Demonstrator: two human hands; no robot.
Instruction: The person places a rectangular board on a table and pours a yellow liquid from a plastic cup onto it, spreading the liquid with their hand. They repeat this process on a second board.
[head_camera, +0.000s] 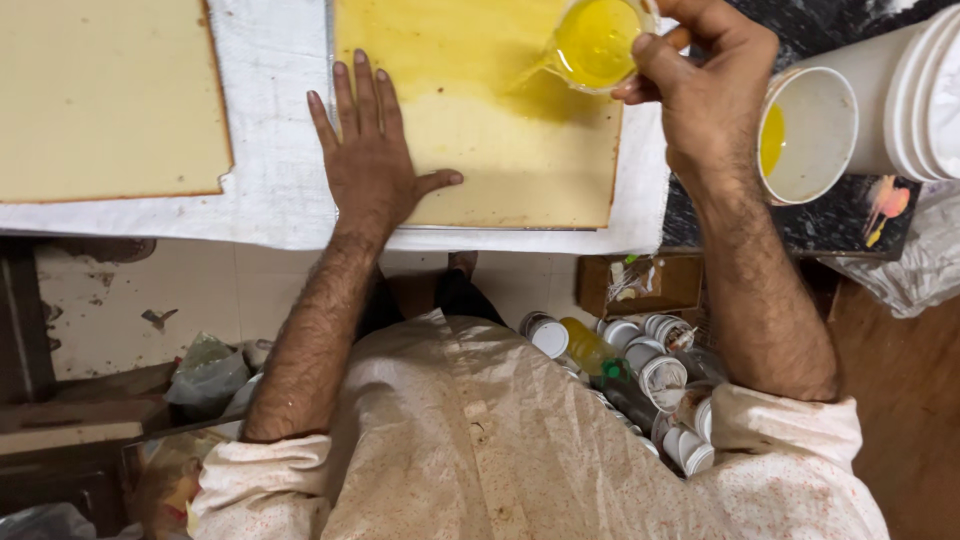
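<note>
On the bench, our left hand (375, 165) lies flat on the yellow sheet (500, 150); right hand (705, 85) grips a tilted cup (597, 42). Tip further and dye likely floods past the edge.

Left hand (375, 165) lies flat, fingers spread; right hand (705, 85) curled in a grip.
</note>
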